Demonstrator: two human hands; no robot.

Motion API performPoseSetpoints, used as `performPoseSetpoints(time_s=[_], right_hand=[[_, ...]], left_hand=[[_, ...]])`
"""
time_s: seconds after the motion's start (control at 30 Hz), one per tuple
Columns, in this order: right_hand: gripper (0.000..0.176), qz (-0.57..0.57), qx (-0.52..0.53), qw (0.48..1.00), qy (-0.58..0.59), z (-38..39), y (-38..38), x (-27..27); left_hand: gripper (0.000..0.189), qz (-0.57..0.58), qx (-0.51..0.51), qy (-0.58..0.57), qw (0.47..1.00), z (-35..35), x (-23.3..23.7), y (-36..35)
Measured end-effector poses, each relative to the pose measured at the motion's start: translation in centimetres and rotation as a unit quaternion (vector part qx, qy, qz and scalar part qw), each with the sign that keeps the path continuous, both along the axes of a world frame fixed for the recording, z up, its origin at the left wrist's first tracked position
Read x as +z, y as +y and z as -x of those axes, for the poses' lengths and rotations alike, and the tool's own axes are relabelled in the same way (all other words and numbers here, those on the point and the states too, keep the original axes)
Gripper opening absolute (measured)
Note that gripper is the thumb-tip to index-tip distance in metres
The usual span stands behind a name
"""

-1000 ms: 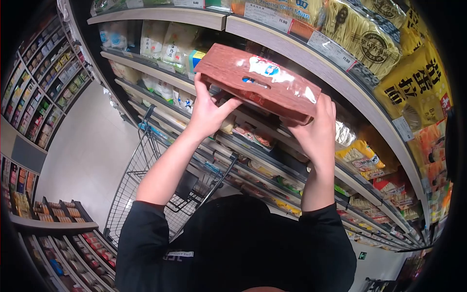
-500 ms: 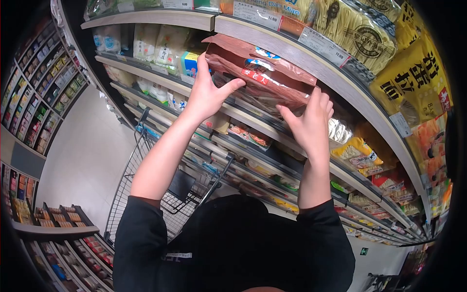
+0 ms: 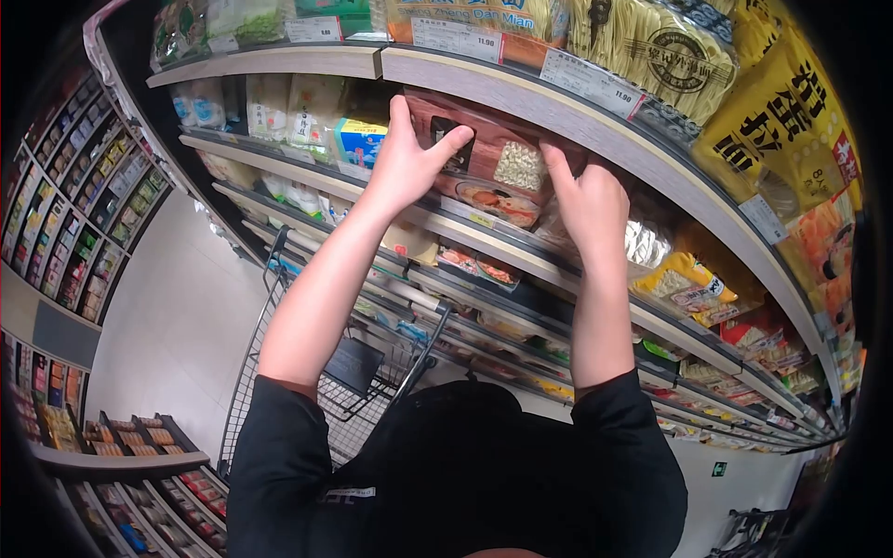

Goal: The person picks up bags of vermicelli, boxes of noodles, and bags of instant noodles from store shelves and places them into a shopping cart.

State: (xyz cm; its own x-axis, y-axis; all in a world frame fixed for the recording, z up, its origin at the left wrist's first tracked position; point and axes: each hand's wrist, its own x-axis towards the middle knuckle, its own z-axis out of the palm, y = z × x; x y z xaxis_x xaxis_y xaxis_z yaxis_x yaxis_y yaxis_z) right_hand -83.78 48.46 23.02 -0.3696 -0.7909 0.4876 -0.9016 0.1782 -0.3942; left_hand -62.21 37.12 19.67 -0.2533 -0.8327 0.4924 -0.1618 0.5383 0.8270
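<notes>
A reddish-brown noodle package (image 3: pixel 488 149) stands upright on the second shelf, its front with a noodle window and bowl picture facing me. My left hand (image 3: pixel 414 158) holds its left side, with the thumb on the front and fingers along the edge. At the package's right side is my right hand (image 3: pixel 588 191), one finger on the front near the top corner and the others curled behind or beside it. A blue and yellow package (image 3: pixel 361 141) sits left of my left hand. The package's upper edge lies under the shelf above.
A shelf edge (image 3: pixel 521 91) curves above my hands. Yellow noodle bags (image 3: pixel 772 121) hang at the upper right. A wire shopping cart (image 3: pixel 349 409) is below left, beside the lower shelves. More shelving (image 3: pixel 70 214) stands across the aisle floor (image 3: pixel 172 307).
The package has tilted from showing its folded top to showing its front, and it has gone back onto the shelf. Both hands moved with it, the right one now pointing a finger at its front.
</notes>
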Motion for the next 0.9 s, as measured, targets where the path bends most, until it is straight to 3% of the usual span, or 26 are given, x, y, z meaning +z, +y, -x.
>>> performPoseSetpoints(time_s=[0.13,0.27,0.3,0.43,0.6,0.67,0.73,0.77,0.8,0.87,0.9], right_hand=[[0.071,-0.026,0.008,1.0,-0.002,0.5,-0.4,-0.5],[0.063,-0.096,0.022,0.995,-0.009,1.1,-0.7,0.7],[0.062,-0.137,0.018,0.99,-0.02,1.1,-0.7,1.3],[0.064,-0.068,0.024,0.997,-0.004,0.9,-0.8,0.5],[0.064,-0.08,-0.014,0.997,0.02,0.2,-0.8,0.6],[0.061,-0.081,-0.029,0.996,0.024,-0.6,0.4,1.0],[0.049,0.12,-0.072,0.977,0.159,-1.0,1.5,-3.1],[0.045,0.257,0.029,0.961,0.1,-2.1,2.2,-4.8],[0.043,0.387,0.127,0.913,0.03,-3.1,2.9,-6.5],[0.034,0.322,0.356,0.876,0.055,-3.7,5.0,-12.4],[0.034,0.194,0.423,0.885,0.019,-4.9,5.3,-14.7]], left_hand=[[0.082,0.019,0.023,-0.024,0.999,0.8,-0.5,-2.1],[0.083,0.017,-0.091,0.054,0.994,1.6,-1.3,-4.0],[0.081,0.013,-0.081,0.025,0.996,1.6,-1.3,-4.5],[0.084,0.076,-0.039,0.054,0.995,1.8,-3.0,-4.6],[0.094,-0.023,-0.023,-0.045,0.998,-0.5,-1.7,-3.0],[0.095,0.081,0.067,-0.069,0.992,-2.7,-3.8,-2.1],[0.066,0.084,0.136,-0.082,0.984,-6.6,-5.2,1.5],[0.06,0.098,0.171,-0.096,0.976,-9.3,-6.8,3.0],[0.053,0.114,0.206,-0.111,0.966,-12.2,-8.7,4.5],[0.04,0.081,0.344,-0.15,0.924,-18.0,-14.9,8.3],[0.04,0.039,0.42,-0.189,0.887,-20.5,-18.3,10.9]])
